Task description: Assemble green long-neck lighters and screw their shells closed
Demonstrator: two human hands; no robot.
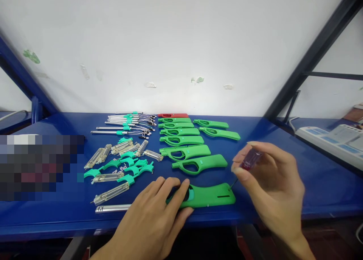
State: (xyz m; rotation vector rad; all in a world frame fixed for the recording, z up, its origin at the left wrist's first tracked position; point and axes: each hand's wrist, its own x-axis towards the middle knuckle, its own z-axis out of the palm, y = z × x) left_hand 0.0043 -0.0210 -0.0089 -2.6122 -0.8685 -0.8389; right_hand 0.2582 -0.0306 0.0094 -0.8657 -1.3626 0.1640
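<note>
My left hand (159, 207) is wrapped over the trigger end of a green long-nosed gas lighter (211, 195) and holds it against the table near the front edge. Its silver metal tube (113, 208) sticks out to the left, partly hidden by the hand. In the pinched fingers of my right hand (272, 180) is a screwdriver (252, 159) with a clear purple handle. The thin dark shaft slants down to the lighter's right end; whether its tip sits in a screw I cannot make out.
Several green lighter shells (204, 163) and a red one (172, 115) lie behind. To the left are metal tubes with wires (113, 132), clear fuel tanks (112, 193) and teal triggers (136, 169). A white wall closes the back of the blue table (283, 154); a pixelated area covers the left.
</note>
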